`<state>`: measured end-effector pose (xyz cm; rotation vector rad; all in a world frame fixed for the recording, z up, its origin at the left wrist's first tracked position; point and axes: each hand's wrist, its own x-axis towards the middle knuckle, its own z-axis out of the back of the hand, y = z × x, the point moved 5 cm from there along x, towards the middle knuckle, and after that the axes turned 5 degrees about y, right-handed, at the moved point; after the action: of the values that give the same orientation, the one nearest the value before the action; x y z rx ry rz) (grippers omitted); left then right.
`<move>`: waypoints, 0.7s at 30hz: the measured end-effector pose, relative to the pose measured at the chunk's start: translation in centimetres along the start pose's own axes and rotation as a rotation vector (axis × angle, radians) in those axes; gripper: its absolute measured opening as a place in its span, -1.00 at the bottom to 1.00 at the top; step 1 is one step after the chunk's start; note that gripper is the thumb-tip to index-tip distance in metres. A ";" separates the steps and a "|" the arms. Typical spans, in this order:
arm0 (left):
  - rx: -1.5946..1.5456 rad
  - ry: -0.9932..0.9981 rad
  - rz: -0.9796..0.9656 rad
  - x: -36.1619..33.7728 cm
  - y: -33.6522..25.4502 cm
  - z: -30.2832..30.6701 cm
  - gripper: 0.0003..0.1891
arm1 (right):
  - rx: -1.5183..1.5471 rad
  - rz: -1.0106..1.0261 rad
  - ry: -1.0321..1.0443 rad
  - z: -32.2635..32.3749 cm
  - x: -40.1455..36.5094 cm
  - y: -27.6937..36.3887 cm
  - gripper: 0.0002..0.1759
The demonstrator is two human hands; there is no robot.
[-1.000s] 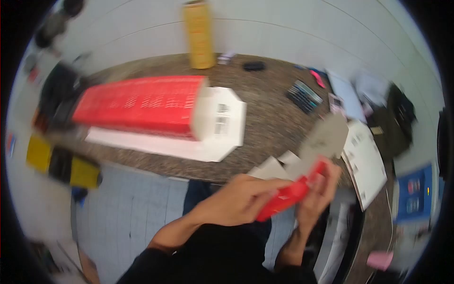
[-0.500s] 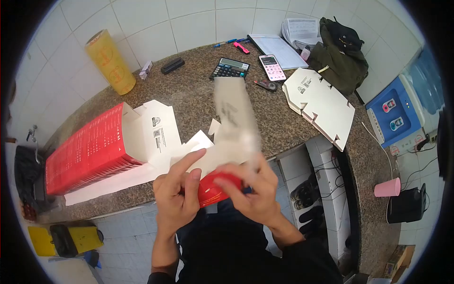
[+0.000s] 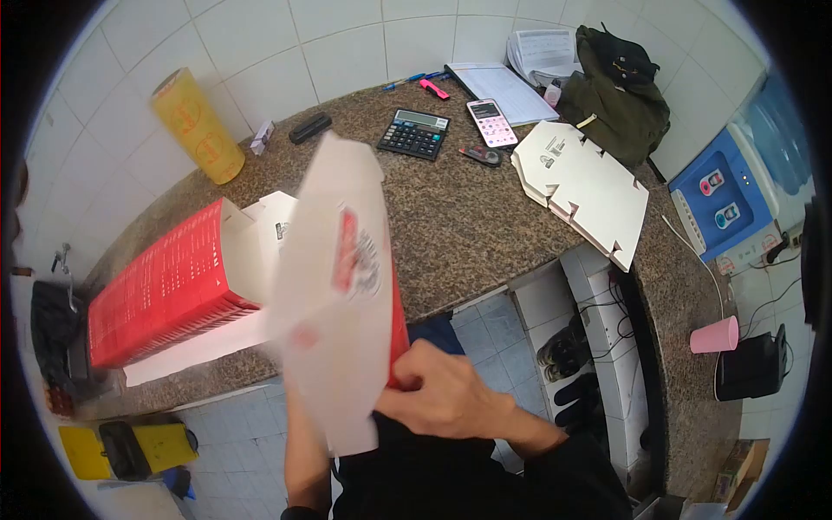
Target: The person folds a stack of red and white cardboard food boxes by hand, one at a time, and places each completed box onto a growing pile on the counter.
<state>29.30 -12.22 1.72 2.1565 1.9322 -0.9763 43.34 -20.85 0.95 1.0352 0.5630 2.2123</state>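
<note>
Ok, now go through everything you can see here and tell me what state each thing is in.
Cardboard box, held up on end, blurred; how far folded unclear.
Right hand, closed on the box's lower edge.
Left hand, hidden behind the box.
Red carton, lying on its side, end flaps open.
Stack of flat boxes, unfolded, lying on the counter.
Phone, screen lit.
Calculator, face up.
Yellow roll, standing upright.
Pink cup, upright.

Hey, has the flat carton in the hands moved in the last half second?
Yes. The flat carton in the right hand has swung left: its top, earlier just below the calculator, now stands left of it, nearer the red stack.
</note>
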 end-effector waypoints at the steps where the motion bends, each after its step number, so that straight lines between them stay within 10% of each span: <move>1: 0.108 0.101 0.105 0.0 0.7 0.6 -0.59 | 0.052 0.055 0.059 -0.2 0.1 0.5 -0.74; 5: 0.360 0.307 0.210 0.8 2.5 5.3 -0.63 | 0.740 0.113 0.091 -1.3 -0.8 -3.6 -0.77; 9: 0.602 0.392 0.194 2.2 2.9 7.7 -0.67 | 0.904 -0.596 -0.707 -2.6 -2.2 -10.2 -0.79; 15: 0.504 0.331 0.240 0.9 3.4 7.7 -0.70 | 1.193 -0.300 -0.037 -2.3 -1.8 -10.8 -0.57; 21: 0.759 0.468 0.221 3.9 2.6 8.6 -0.62 | 0.945 -0.376 0.090 0.9 -0.7 -9.1 -0.73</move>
<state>28.28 -13.38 -7.98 3.1762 1.5484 -1.4265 47.62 -14.73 -4.38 1.1211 1.7805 1.6333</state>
